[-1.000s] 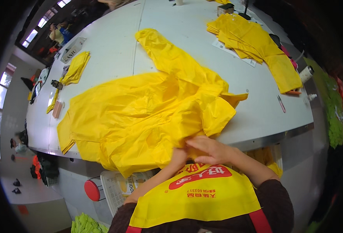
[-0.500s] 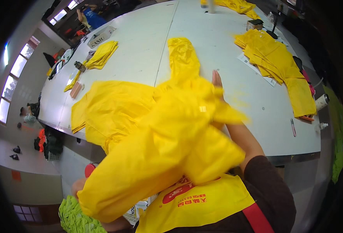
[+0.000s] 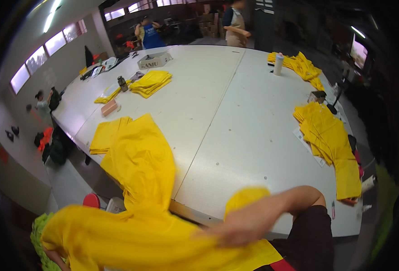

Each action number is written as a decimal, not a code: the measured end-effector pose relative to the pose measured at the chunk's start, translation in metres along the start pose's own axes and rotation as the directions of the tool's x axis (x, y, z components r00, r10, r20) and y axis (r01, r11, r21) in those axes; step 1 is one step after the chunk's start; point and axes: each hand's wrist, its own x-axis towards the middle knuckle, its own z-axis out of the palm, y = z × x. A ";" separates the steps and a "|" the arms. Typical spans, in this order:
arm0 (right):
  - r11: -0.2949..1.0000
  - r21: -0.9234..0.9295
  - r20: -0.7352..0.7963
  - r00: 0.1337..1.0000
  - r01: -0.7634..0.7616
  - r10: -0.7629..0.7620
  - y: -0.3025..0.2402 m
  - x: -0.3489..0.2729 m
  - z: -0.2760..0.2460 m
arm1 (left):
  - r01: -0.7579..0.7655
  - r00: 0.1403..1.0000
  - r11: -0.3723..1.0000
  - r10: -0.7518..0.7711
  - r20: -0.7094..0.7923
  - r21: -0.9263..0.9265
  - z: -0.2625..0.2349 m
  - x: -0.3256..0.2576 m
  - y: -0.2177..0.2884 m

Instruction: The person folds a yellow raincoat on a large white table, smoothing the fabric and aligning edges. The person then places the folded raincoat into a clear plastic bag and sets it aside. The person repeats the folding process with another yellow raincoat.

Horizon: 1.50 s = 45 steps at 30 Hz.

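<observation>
A large yellow garment (image 3: 141, 151) of smooth, thin fabric, with sleeve-like parts, drapes from the table's near left edge down across my front. My right hand (image 3: 242, 226) is on its lower part, smeared by motion, so its grip on the cloth does not show clearly. Behind that wrist, a rounded yellow flap of fabric (image 3: 247, 198) sticks up, also blurred. At the lower left, part of my left arm (image 3: 56, 258) shows beneath the garment, which covers the fingers.
Folded yellow pieces (image 3: 107, 135) lie under the garment's far left side. The white table (image 3: 226, 153) also carries a yellow stack (image 3: 152, 83), an orange-pink block (image 3: 109, 107), a bottle (image 3: 278, 64) and yellow garments (image 3: 323, 131) along the right. Red-handled snips (image 3: 333, 210) lie near right. People stand beyond.
My right hand has dropped from beside the raised garment to near my body. The garment has come down and left, uncovering more table. My view has tilted up toward the room.
</observation>
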 end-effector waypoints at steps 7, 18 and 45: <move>0.897 0.280 -0.239 0.930 0.342 -0.280 0.044 -0.007 0.048 | -0.183 0.972 0.917 0.115 -0.203 -0.354 -0.014 0.122 0.132; 0.532 0.222 -0.951 0.061 0.817 0.303 0.111 -0.093 0.194 | -0.670 0.668 -0.189 0.268 -0.695 -0.717 -0.080 0.283 0.633; 0.296 0.921 -0.379 -0.755 -0.252 0.535 0.253 -0.074 0.212 | -0.390 0.734 0.747 0.605 0.309 -0.538 0.442 0.025 0.415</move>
